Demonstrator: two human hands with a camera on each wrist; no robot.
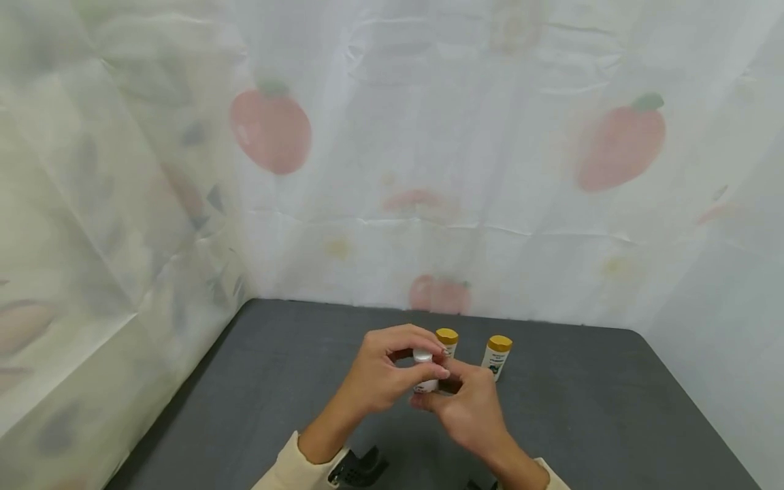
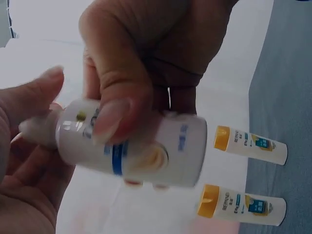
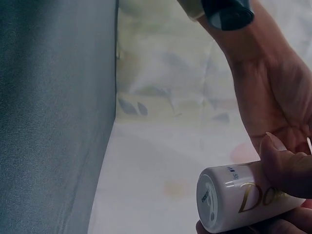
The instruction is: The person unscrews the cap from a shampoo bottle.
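A small white bottle (image 1: 424,371) is held above the grey table (image 1: 612,408), with both hands curled round it. My left hand (image 1: 429,361) grips it from the left, thumb across the body. From below on the right, my right hand (image 1: 454,389) closes on it. In the left wrist view the white bottle (image 2: 146,146) lies sideways under my left thumb (image 2: 112,117). The right wrist view shows the white bottle (image 3: 234,200), with gold lettering, under my right thumb (image 3: 280,161). Two yellow-capped bottles (image 1: 447,340) (image 1: 497,355) stand just behind the hands.
A pale curtain printed with red fruit (image 1: 269,129) closes off the back and both sides of the table. The two yellow-capped bottles (image 2: 251,145) (image 2: 241,204) stand close together, the only other things on the dark surface.
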